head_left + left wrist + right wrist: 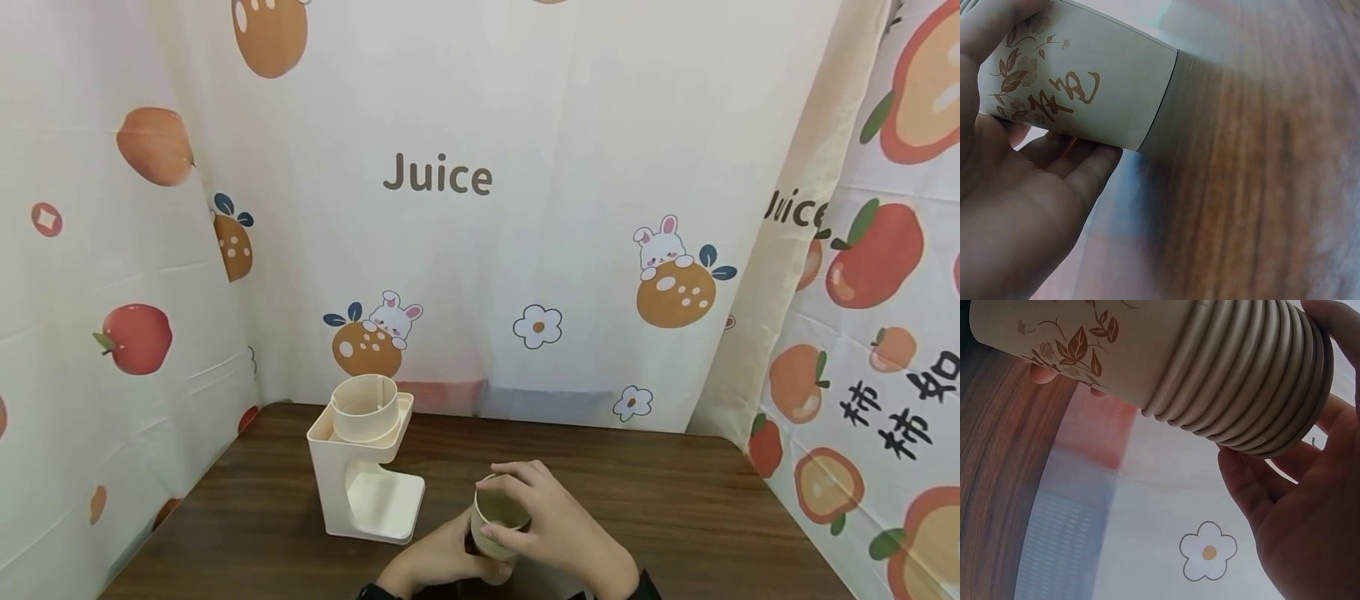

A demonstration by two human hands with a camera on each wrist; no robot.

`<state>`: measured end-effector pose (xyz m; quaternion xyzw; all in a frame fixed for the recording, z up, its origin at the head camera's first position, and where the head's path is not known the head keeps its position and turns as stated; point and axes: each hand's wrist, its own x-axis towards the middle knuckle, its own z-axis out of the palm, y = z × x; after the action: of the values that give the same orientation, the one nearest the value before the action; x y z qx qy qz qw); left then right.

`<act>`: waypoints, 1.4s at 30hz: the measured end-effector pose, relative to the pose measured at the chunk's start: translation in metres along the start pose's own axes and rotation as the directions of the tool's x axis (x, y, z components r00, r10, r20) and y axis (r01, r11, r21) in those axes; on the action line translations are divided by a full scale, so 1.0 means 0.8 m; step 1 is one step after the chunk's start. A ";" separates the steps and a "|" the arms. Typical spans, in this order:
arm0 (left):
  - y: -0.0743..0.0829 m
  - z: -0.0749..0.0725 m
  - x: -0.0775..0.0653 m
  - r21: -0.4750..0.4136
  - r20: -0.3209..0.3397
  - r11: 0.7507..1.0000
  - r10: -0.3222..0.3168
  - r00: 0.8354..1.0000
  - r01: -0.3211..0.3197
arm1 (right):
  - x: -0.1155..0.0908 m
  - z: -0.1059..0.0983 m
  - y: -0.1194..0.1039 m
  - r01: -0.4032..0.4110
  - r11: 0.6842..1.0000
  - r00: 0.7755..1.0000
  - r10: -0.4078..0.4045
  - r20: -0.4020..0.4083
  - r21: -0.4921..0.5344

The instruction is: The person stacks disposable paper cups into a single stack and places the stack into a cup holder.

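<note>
A stack of nested paper cups point(498, 507) is held just above the front of the table, its open mouth facing up in the head view. My left hand point(446, 550) grips the lower part of the stack; in the left wrist view its fingers curl round a pale cup wall point(1110, 69) printed with brown leaves and characters. At the top, my right hand point(551, 521) grips the rims, thumb on the near side and fingers across the far side. Several rolled rims point(1229, 375) show close together in the right wrist view.
Left of the hands stands a cream-coloured stand point(322, 483) with a round cylinder point(365, 408) in its top and a low platform point(386, 504) below. Dark wood-grain table point(660, 492) surrounds it. Fruit-printed cloth point(525, 233) hangs behind and along both sides.
</note>
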<state>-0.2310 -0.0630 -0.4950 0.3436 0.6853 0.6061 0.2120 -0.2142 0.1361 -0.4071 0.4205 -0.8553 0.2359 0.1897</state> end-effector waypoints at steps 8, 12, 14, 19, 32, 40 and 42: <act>0.001 0.001 0.001 0.003 -0.009 1.000 0.005 1.000 -0.005 | -0.003 -0.002 0.002 -0.033 0.999 0.999 0.032 0.026 0.033; 0.003 0.001 0.000 0.025 -0.027 1.000 0.007 1.000 -0.006 | -0.007 -0.005 0.003 -0.051 0.998 0.998 0.050 0.036 0.038; 0.003 0.000 0.000 0.027 -0.033 1.000 0.002 0.999 -0.001 | -0.009 -0.006 0.006 -0.048 0.998 0.998 0.046 0.043 0.039; 0.003 -0.004 -0.002 0.042 -0.038 0.999 0.005 0.999 -0.003 | -0.015 -0.012 0.017 -0.092 0.994 0.991 0.085 0.104 0.065; 0.011 -0.026 -0.014 0.096 -0.086 0.995 0.029 0.996 -0.021 | -0.025 -0.017 0.040 -0.267 0.928 0.916 0.160 0.367 0.262; 0.009 -0.028 -0.013 0.091 -0.097 0.995 0.044 0.994 -0.035 | -0.028 -0.002 0.047 -0.302 0.899 0.884 0.139 0.446 0.319; 0.008 -0.028 -0.012 0.097 -0.108 0.994 0.052 0.993 -0.042 | -0.028 0.001 0.048 -0.301 0.896 0.885 0.135 0.446 0.326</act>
<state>-0.2387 -0.0854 -0.4860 0.3354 0.7154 0.5960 0.1431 -0.2324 0.1705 -0.4289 0.3888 -0.8549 0.3256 -0.1095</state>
